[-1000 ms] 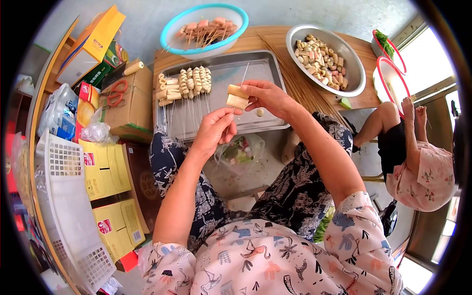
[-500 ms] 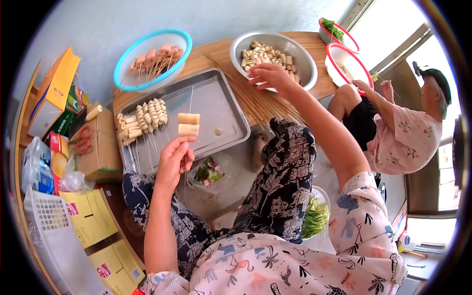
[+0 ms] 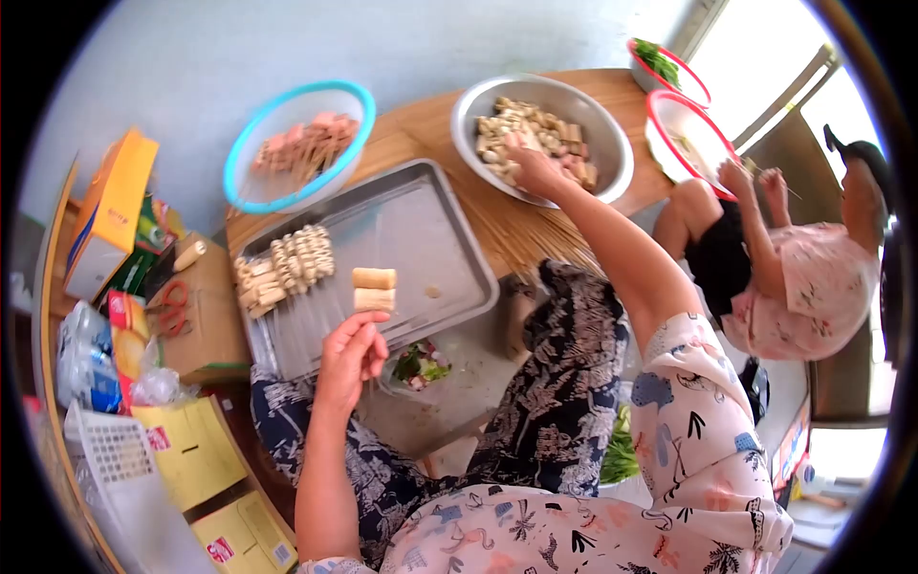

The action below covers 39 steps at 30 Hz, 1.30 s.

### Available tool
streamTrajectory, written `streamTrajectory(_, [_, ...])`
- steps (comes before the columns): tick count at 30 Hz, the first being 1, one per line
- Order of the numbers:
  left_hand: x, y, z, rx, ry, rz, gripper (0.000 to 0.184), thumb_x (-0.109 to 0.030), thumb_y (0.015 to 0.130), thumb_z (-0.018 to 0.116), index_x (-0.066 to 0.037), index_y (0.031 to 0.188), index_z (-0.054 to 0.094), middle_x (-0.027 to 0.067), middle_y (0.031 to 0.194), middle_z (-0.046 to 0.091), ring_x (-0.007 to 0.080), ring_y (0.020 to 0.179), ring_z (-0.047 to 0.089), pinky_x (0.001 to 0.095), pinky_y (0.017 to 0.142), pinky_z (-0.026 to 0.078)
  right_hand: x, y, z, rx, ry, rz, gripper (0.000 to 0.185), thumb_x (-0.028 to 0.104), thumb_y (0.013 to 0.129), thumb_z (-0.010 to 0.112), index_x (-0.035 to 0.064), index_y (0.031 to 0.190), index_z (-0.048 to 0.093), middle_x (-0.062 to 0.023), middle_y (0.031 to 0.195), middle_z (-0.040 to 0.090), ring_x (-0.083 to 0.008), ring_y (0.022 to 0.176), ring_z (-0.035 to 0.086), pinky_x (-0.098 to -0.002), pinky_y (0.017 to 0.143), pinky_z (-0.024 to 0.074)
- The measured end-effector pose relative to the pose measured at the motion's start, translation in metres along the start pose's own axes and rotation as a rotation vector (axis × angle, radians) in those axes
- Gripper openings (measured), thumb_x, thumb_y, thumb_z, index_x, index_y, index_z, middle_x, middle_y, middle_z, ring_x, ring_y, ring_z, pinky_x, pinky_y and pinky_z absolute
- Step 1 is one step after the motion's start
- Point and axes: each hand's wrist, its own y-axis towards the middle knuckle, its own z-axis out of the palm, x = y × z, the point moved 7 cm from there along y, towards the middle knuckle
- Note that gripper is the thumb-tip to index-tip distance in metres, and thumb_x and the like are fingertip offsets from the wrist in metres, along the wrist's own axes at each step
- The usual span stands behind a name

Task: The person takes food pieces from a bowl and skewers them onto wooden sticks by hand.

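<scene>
My left hand pinches the lower part of a skewer that carries two pale yellow rolled pieces, over the front of the grey metal tray. At the tray's left lie several loaded skewers, and one small round piece rests near its right side. My right hand reaches into the steel bowl among many cut rolled pieces; its fingertips are blurred and partly hidden among them.
A blue-rimmed basin with pink skewers stands behind the tray. Bare sticks lie between tray and steel bowl. Red-rimmed basins and a seated co-worker are at right. Boxes, scissors and a white basket are at left.
My right hand has left the skewer and moved right, down into the steel bowl. My left hand still holds the skewer with two pieces. The camera view has shifted.
</scene>
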Motion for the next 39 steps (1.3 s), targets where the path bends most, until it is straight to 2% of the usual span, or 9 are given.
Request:
streamTrajectory(6, [0.001, -0.003, -0.007, 0.029, -0.088, 0.036, 0.024, -0.019, 0.095, 0.050, -0.004, 0.111, 0.059, -0.0002, 0.068, 0.055, 0.0050, 0.049, 0.046, 0.0173, 0.042, 0.031, 0.001, 0.012, 0.009, 0.037, -0.413, 0.030, 0.011, 0.019, 0.073, 0.060, 0.0088, 0.076, 0.064, -0.0121, 0.077, 0.065, -0.0245, 0.073, 0.063, -0.0425, 0.060, 0.0478])
streamTrajectory(9, [-0.006, -0.007, -0.006, 0.022, -0.072, 0.039, 0.023, -0.017, 0.095, 0.048, -0.004, 0.110, 0.060, 0.0006, 0.068, 0.056, 0.0049, 0.049, 0.046, 0.0173, 0.042, 0.034, -0.002, 0.003, -0.004, -0.061, -0.373, -0.026, 0.019, 0.023, 0.071, 0.058, 0.0049, 0.073, 0.064, -0.0176, 0.078, 0.065, -0.0341, 0.074, 0.064, -0.0467, 0.064, 0.0478])
streamTrajectory(13, [-0.007, -0.010, -0.008, 0.072, -0.138, 0.119, 0.023, -0.015, 0.095, 0.048, -0.002, 0.110, 0.059, 0.0013, 0.067, 0.056, 0.0052, 0.046, 0.046, 0.0177, 0.042, 0.035, -0.038, 0.010, -0.023, -0.296, -0.107, 0.051, 0.027, 0.029, 0.074, 0.068, 0.0034, 0.080, 0.061, -0.0142, 0.074, 0.065, -0.0271, 0.072, 0.065, -0.0411, 0.065, 0.0497])
streamTrajectory(16, [-0.007, -0.009, -0.011, 0.093, -0.132, 0.171, 0.024, -0.017, 0.096, 0.047, -0.002, 0.111, 0.058, -0.0002, 0.067, 0.056, 0.0046, 0.047, 0.047, 0.0164, 0.040, 0.032, 0.025, -0.016, -0.051, -0.154, 0.474, 0.189, 0.036, 0.040, 0.081, 0.068, 0.0054, 0.084, 0.059, -0.0012, 0.072, 0.059, -0.0080, 0.060, 0.061, -0.0226, 0.049, 0.0463])
streamTrajectory(19, [-0.010, -0.012, -0.013, 0.093, -0.132, 0.187, 0.026, -0.017, 0.096, 0.047, -0.001, 0.113, 0.057, -0.0011, 0.068, 0.056, 0.0040, 0.048, 0.048, 0.0155, 0.040, 0.030, 0.085, -0.034, -0.059, -0.038, 0.902, 0.084, 0.023, 0.030, 0.086, 0.065, 0.0084, 0.090, 0.059, 0.0023, 0.073, 0.058, -0.0057, 0.060, 0.058, -0.0192, 0.051, 0.0455])
streamTrajectory(27, [-0.005, -0.012, -0.012, 0.096, -0.128, 0.198, 0.025, -0.019, 0.096, 0.048, -0.003, 0.112, 0.058, -0.0014, 0.067, 0.055, 0.0046, 0.048, 0.048, 0.0158, 0.039, 0.029, 0.153, -0.047, 0.043, 0.407, 1.811, 0.216, 0.016, 0.024, 0.087, 0.064, 0.0109, 0.095, 0.060, -0.0025, 0.081, 0.061, -0.0137, 0.075, 0.060, -0.0263, 0.058, 0.0488])
streamTrajectory(31, [0.006, -0.007, -0.015, 0.074, -0.125, 0.131, 0.025, -0.023, 0.094, 0.051, -0.007, 0.112, 0.058, -0.0015, 0.067, 0.055, 0.0048, 0.047, 0.047, 0.0158, 0.039, 0.028, 0.170, -0.081, 0.080, 0.483, 1.841, 0.323, 0.022, 0.021, 0.091, 0.054, 0.0030, 0.103, 0.058, -0.0112, 0.102, 0.064, -0.0230, 0.100, 0.062, -0.0308, 0.075, 0.0523])
streamTrajectory(33, [0.002, -0.010, -0.010, 0.093, -0.088, 0.090, 0.026, -0.024, 0.094, 0.052, -0.006, 0.113, 0.058, -0.0019, 0.066, 0.056, 0.0047, 0.047, 0.047, 0.0157, 0.038, 0.028, 0.169, -0.086, 0.098, 0.430, 1.853, 0.447, 0.023, 0.018, 0.092, 0.049, 0.0007, 0.107, 0.055, -0.0119, 0.105, 0.063, -0.0245, 0.101, 0.062, -0.0320, 0.078, 0.0517])
streamTrajectory(39, [0.012, -0.005, -0.005, 0.116, -0.019, 0.021, 0.026, -0.022, 0.095, 0.050, -0.005, 0.113, 0.057, -0.0008, 0.067, 0.056, 0.0055, 0.047, 0.047, 0.0160, 0.039, 0.028, 0.203, -0.086, 0.078, 0.400, 1.953, 0.326, 0.027, 0.019, 0.095, 0.042, -0.0019, 0.110, 0.050, -0.0161, 0.106, 0.061, -0.0284, 0.101, 0.062, -0.0375, 0.082, 0.0516])
